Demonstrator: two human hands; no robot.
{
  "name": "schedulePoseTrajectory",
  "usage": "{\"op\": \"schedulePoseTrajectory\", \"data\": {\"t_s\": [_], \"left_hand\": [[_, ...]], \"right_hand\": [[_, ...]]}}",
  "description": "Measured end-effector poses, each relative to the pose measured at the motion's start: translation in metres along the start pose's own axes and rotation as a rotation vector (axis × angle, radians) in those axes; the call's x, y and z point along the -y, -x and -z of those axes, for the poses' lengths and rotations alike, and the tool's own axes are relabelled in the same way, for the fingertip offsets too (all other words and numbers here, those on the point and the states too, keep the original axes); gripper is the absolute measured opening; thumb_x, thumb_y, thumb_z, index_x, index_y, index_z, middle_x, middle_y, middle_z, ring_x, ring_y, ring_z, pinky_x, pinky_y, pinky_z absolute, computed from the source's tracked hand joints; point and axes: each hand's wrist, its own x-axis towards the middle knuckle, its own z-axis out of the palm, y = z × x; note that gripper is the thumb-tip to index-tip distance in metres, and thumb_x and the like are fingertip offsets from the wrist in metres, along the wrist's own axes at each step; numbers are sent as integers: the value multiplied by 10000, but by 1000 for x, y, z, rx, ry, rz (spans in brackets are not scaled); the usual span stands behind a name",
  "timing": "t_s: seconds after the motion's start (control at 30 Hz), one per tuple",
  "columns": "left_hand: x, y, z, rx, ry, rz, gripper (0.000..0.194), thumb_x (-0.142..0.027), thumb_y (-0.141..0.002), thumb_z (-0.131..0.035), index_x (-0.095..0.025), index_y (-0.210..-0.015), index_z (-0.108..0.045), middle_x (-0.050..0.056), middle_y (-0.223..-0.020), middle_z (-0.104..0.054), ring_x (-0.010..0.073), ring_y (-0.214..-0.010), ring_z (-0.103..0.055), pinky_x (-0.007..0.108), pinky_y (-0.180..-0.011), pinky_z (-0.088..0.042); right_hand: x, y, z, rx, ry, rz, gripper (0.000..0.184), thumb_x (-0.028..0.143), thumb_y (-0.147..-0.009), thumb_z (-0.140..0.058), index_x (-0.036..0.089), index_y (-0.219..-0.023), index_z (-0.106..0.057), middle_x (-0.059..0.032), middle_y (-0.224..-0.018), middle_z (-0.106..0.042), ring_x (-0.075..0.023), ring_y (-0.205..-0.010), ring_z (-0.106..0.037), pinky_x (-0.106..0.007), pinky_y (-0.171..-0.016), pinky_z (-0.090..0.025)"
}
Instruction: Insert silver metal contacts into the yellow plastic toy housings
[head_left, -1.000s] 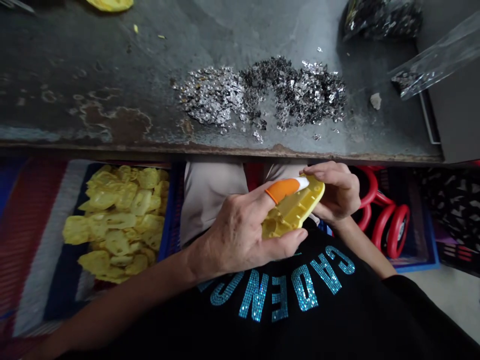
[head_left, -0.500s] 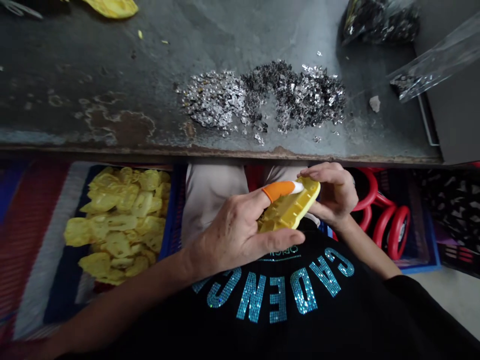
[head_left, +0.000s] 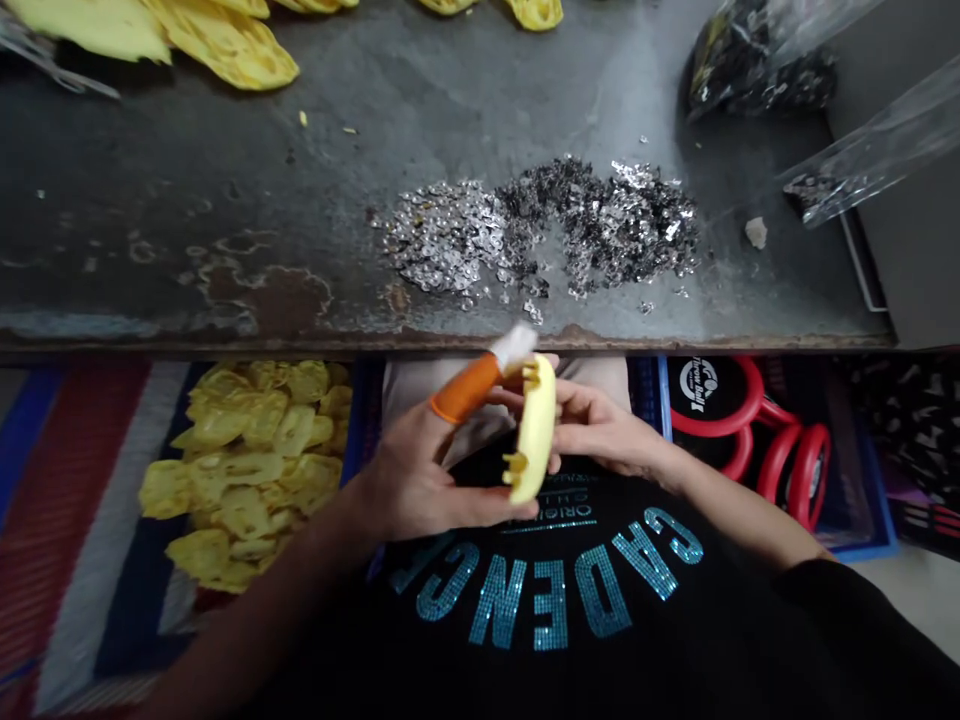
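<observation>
The person's left forearm [head_left: 300, 570] slants up from the lower left. The left hand [head_left: 427, 460] spreads its thumb low toward the right, its index finger raised in an orange cover [head_left: 466, 390] with a white tip. The right forearm [head_left: 735, 495] angles inward from the right; the right hand [head_left: 596, 430] faces the left, fingers bent.

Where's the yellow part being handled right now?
Head view, near centre: the yellow part is held edge-on between the left hand and right hand, in front of the black shirt, just short of the metal bench.
</observation>
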Motion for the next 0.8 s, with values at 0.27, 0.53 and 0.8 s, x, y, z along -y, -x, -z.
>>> {"op": "schedulePoseTrajectory", "data": {"t_s": [0.27, 0.53, 0.8], "left_hand": [[12, 1, -1, -430, 564, 109, 766, -812, -973, -798, -267, -1507, -742, 154, -1528, -820, 308, -994, -891, 420, -876, -765], [18, 2, -21, -526, 810, 224, 772, -816, -917, -866, -245, -1432, -799, 194, -1465, -835, 477, -1407, -770, 598, -1033, -738], [22, 2, -21, -482, 868, 197, 700, -745, -973, -852, -240, -1454, -790, 148, -1446, -848, 383, -1264, -832, 427, -911, -732]], "right_hand": [[55, -16, 56, -481, 1525, 515, 120, 292, -1138, -715, 274, -1108, -830, -40, -1011, -830, -258, -997, -722, -442, -902, -505], [47, -55, 53, -426, 1763, 386, 189, 405, -1172, -646, 301, -1184, -803, -51, -1083, -776, -306, -1083, -649, -489, -960, -443], [59, -32, 61, -467, 1677, 457, 120, 269, -1105, -690, 256, -1011, -763, -35, -949, -782, -268, -957, -717, -447, -878, -455]]}}
